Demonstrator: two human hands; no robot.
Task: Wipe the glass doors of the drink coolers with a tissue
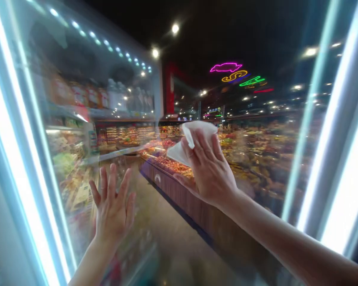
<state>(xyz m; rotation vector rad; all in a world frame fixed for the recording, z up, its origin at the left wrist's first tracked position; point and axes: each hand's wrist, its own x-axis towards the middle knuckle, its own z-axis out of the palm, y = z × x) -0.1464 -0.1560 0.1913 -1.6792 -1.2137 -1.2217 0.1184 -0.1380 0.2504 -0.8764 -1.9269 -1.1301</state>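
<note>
A thin white cloth (179, 153), partly folded over, lies under the fingers of my right hand (213, 171), which presses it toward a clear glass pane. One fold of the cloth shows between the fingers, and its top edge sticks out above the fingertips. Lower and to the left, my left hand (113, 206) is raised with its fingers spread and holds nothing. Its palm faces the same pane; whether it touches the glass, I cannot tell.
Bright light tubes run down the left (24, 159) and right (334, 159) sides. Behind the glass stands a long display counter (173, 190) heaped with goods. Shelves with bottles (116, 95) show at upper left, and neon signs (234, 75) glow at upper right.
</note>
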